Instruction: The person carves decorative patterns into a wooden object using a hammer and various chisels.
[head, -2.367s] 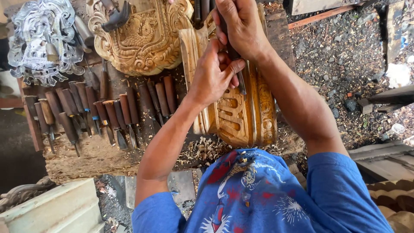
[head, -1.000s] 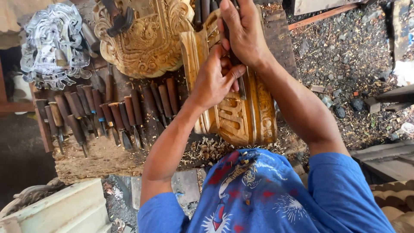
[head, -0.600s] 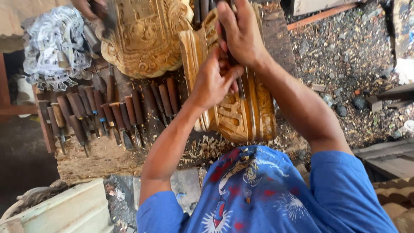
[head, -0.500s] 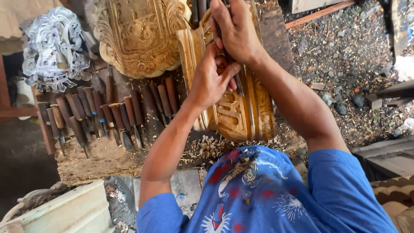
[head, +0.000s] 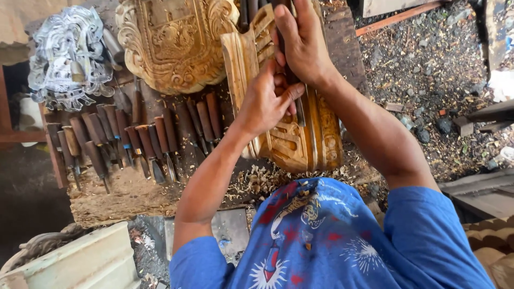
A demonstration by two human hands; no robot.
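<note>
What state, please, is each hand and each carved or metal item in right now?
Left hand: gripping the chisel.
Right hand: closed around the chisel handle.
Thin metal chisel: against the panel.
Golden-brown carved wooden panel: partly carved.
Row of wooden-handled chisels: lying unused.

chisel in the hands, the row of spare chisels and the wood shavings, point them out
chisel [head: 301, 109], head view, on its metal blade
row of chisels [head: 128, 140], head view, on a wooden handle mid row
wood shavings [head: 257, 179], head view, middle of the pile

Blue short-sleeved shirt [head: 342, 241], red-white print; bare forearms.
</note>
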